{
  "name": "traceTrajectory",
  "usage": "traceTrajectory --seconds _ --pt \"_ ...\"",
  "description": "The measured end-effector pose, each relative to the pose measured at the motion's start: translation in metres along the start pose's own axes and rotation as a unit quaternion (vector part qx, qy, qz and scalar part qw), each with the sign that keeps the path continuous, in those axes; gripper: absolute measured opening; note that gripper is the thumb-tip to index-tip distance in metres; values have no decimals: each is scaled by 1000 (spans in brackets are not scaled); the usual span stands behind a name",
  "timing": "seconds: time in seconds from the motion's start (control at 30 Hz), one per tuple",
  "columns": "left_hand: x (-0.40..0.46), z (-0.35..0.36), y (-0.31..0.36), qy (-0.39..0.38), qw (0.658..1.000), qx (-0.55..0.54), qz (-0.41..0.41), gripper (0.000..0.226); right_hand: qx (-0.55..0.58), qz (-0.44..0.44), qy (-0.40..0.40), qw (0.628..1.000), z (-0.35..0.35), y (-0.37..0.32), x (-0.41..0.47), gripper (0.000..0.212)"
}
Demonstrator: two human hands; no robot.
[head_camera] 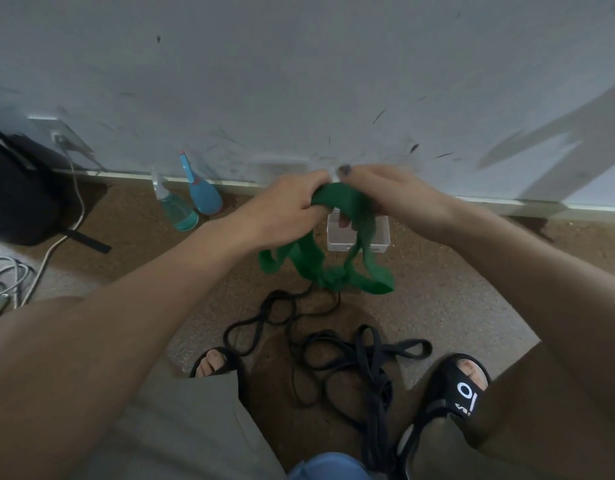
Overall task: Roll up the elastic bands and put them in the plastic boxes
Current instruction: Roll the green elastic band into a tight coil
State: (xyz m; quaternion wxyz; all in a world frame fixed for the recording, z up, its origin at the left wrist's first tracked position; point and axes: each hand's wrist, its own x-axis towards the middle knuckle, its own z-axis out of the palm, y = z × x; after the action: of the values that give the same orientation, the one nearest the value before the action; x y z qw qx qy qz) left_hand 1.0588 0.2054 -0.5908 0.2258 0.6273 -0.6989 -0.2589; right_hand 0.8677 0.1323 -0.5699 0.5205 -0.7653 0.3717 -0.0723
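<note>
Green elastic band [337, 237] hanging in the air, loose loops dangling just above the floor [455, 292]. Clear plastic box [358, 237] sitting behind it, near the wall [299, 81]. Black bands [337, 362] lying tangled between the sandalled feet. Left hand [288, 206] and right hand [392, 192] both curling around the band's top, close together.

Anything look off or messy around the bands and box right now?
Yes. The black bands lie in a loose tangle on the floor between the feet, one strand running by the right sandal. The green band, held by both hands, hangs unrolled over the plastic box.
</note>
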Motion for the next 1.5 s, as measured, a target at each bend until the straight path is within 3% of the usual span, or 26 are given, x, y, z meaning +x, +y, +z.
traceTrajectory --seconds 0.1,0.27,0.5,0.63,0.73,0.83,1.07,1.27,1.43,1.5 --pt "1 2 -1 0 1000 22 12 11 -28 -32 51 998 18 -1 2 40" --pt "-5 -1 -9 -33 999 18 29 33 62 -12 28 998 13 -2 5 24" --pt "-8 -10 -9 -58 992 -112 17 40 187 11 7 982 -2 -6 5 30" --pt "-11 -5 -8 -67 996 -61 18 42 213 11 -18 977 -1 -6 2 36" --pt "-8 -3 -9 -20 998 50 44 34 212 20 -18 977 0 -6 2 45" --pt "-7 0 -11 -4 992 111 53 29 218 31 -12 975 2 -5 3 38" --pt "-11 9 0 -43 998 -22 26 30 268 44 -31 962 1 -5 1 31" --pt "-9 9 -2 -6 999 14 31 20 299 46 -40 952 3 -9 -2 32" --pt "-11 13 4 -17 998 -64 -9 47 333 59 -52 940 3 -12 -4 30" --pt "-12 17 4 0 998 -61 -8 45 337 58 -57 938 4 -12 -4 29"
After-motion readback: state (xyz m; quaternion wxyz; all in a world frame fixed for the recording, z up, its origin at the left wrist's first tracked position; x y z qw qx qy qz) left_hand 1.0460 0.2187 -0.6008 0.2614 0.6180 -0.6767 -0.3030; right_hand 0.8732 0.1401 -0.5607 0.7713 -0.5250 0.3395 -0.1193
